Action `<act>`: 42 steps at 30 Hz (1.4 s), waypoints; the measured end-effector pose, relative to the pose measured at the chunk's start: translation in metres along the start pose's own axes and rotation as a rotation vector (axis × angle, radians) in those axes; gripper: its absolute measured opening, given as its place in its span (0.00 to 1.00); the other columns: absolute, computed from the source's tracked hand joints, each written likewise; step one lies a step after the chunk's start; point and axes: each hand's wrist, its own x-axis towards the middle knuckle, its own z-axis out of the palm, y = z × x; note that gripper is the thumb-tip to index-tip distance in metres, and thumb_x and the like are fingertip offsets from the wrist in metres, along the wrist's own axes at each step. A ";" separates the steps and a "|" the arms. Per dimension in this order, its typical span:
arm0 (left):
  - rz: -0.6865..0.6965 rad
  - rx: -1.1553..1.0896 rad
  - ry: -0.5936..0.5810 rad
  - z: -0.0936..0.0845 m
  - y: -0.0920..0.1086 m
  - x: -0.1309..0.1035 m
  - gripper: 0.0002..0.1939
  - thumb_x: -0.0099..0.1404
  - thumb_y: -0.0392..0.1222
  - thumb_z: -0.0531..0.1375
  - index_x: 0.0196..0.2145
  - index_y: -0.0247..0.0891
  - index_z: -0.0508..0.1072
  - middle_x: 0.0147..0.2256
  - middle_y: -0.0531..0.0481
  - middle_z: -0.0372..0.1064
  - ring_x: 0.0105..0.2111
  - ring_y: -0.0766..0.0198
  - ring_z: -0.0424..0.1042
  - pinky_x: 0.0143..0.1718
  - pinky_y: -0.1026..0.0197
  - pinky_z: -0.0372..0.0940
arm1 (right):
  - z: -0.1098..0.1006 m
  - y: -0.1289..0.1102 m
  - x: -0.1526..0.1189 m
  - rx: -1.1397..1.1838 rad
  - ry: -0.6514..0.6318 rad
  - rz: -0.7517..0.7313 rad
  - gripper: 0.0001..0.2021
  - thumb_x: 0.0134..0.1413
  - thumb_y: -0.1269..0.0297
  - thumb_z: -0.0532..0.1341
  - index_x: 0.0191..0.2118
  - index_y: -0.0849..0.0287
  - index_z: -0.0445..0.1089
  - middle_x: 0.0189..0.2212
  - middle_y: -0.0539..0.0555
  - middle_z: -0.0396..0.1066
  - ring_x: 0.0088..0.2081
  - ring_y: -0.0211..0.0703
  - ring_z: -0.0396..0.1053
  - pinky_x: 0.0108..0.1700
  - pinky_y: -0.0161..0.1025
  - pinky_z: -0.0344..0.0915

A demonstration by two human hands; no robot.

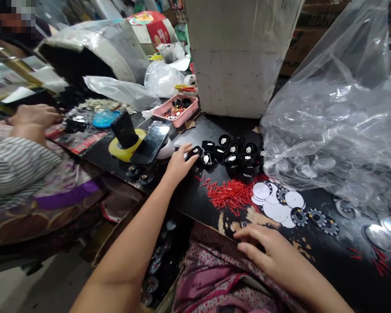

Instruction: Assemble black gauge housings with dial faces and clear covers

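My left hand (180, 163) reaches across the black table, thumb and fingers closed around a small black round case (196, 151) at the left edge of a cluster of similar black cases (233, 156). Several of these have a white patch inside. Near the table's front edge, my right hand (260, 245) is half curled with thumb and forefinger apart, and nothing shows between them. A tiny round piece (244, 224) lies by its fingertips. Beyond that hand are a heap of thin red pointers (231, 194) and overlapping white and black printed dial discs (276, 211).
A large clear plastic bag (339, 130) of clear round covers fills the right side. A tall carton (237, 61) stands at the back. A pink tray (179, 111) of small parts, a phone (150, 143) and a yellow tape roll (125, 148) are left. Another person's hand (35, 117) rests farther left.
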 end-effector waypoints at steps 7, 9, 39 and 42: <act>0.255 0.043 0.052 0.012 0.052 -0.128 0.29 0.61 0.46 0.65 0.58 0.40 0.65 0.53 0.41 0.68 0.56 0.50 0.65 0.59 0.48 0.58 | -0.002 0.001 0.023 0.279 0.172 0.165 0.19 0.60 0.54 0.59 0.53 0.57 0.67 0.37 0.54 0.74 0.38 0.45 0.72 0.43 0.45 0.67; 0.286 -0.045 -0.115 0.018 0.069 -0.163 0.27 0.62 0.45 0.65 0.58 0.44 0.66 0.53 0.43 0.67 0.56 0.52 0.66 0.59 0.51 0.59 | -0.002 0.000 0.024 0.320 0.215 0.161 0.18 0.59 0.53 0.61 0.50 0.57 0.67 0.38 0.53 0.73 0.37 0.43 0.71 0.41 0.41 0.66; -0.883 -1.606 -0.275 0.043 0.111 -0.182 0.17 0.71 0.50 0.54 0.46 0.37 0.74 0.47 0.41 0.77 0.48 0.54 0.76 0.48 0.53 0.73 | -0.026 0.017 0.005 -0.153 0.321 -0.137 0.11 0.61 0.64 0.60 0.47 0.55 0.75 0.40 0.55 0.79 0.38 0.44 0.74 0.41 0.41 0.67; -0.818 -1.573 -0.246 0.043 0.111 -0.188 0.15 0.69 0.48 0.57 0.49 0.38 0.74 0.47 0.41 0.78 0.50 0.56 0.75 0.48 0.59 0.72 | -0.022 0.014 0.004 0.076 0.374 0.027 0.06 0.57 0.62 0.64 0.39 0.56 0.76 0.36 0.52 0.78 0.36 0.41 0.73 0.37 0.38 0.67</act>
